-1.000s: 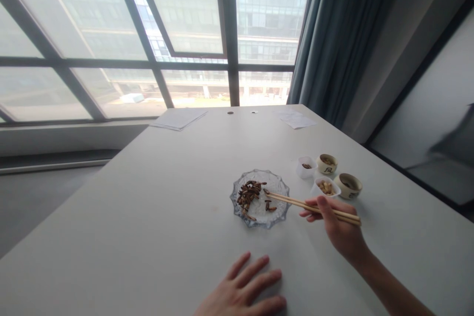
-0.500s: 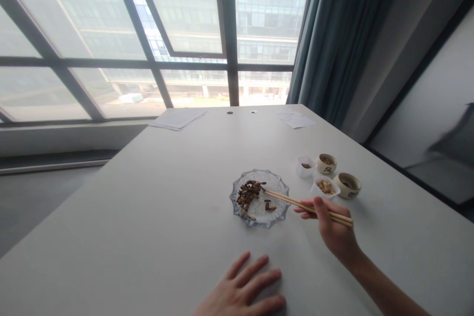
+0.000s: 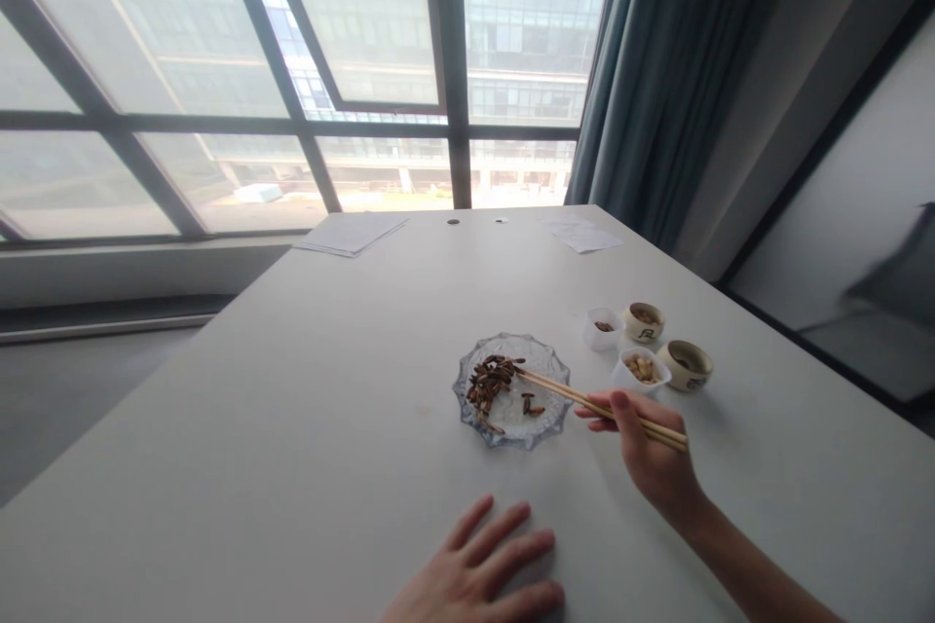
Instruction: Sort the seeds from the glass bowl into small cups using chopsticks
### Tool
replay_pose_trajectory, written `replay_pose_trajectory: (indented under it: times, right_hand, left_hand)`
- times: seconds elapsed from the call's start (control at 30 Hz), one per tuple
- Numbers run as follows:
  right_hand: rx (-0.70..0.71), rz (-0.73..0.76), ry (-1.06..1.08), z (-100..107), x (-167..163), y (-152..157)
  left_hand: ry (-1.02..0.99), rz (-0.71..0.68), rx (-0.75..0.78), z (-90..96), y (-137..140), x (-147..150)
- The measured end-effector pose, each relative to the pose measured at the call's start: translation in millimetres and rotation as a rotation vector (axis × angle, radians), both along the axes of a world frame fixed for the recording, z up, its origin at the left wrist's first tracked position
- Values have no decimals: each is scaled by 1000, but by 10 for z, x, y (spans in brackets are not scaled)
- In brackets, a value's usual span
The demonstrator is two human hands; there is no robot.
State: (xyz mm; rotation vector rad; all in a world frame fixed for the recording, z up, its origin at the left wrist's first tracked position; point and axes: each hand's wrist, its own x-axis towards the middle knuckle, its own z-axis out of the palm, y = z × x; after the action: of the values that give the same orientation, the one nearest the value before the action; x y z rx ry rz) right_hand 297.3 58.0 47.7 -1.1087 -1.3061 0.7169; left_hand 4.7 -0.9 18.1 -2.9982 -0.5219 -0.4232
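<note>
My right hand (image 3: 647, 443) is closed around a pair of wooden chopsticks (image 3: 562, 390). Their tips touch the upper right side of a pile of dark brown seeds (image 3: 488, 385), which look like sunflower seeds. The pile lies on the left half of a clear glass plate (image 3: 520, 439) with a scalloped rim. A few loose seeds (image 3: 532, 405) rest apart on the plate's right side. Whether a seed is pinched between the tips is too small to tell. My left hand (image 3: 482, 569) lies flat on the table in front of the plate, fingers spread, holding nothing.
Right of the plate stand a small white cup with dark seeds (image 3: 603, 339), a white cup of pale nuts (image 3: 643, 378) and two cream ceramic cups (image 3: 645, 333). Papers (image 3: 351, 234) lie at the far left of the white table (image 3: 292, 448), more papers (image 3: 586, 236) at the far right.
My right hand has shifted slightly left toward the plate, with the chopsticks' rear ends moving along. The tips stay at the seed pile. My left hand has not moved.
</note>
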Motion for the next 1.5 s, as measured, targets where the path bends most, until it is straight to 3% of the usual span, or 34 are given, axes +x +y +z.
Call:
replay_pose_trajectory:
  times: [0.27, 0.43, 0.6, 0.77, 1.0, 1.27, 1.5]
  right_hand:
    - [92, -152, -2, 175, 101, -30]
    - [181, -385, 50, 372, 382, 65]
    - [181, -516, 8, 361, 662, 182]
    - [114, -448, 61, 345, 671, 202]
    - [158, -425, 49, 378, 589, 138]
    - [-39, 15, -53, 419, 288, -89]
    - [-101, 134, -102, 368, 151, -132]
  left_hand:
    - [9, 3, -11, 16, -10, 6]
    - [44, 11, -4, 2, -5, -7]
    - [-8, 15, 6, -22, -11, -15]
    - [3, 9, -9, -12, -9, -10]
    - [-37, 9, -24, -22, -11, -6]
    - [-16, 6, -26, -23, -6, -15]
    - [-7, 7, -51, -3, -15, -12]
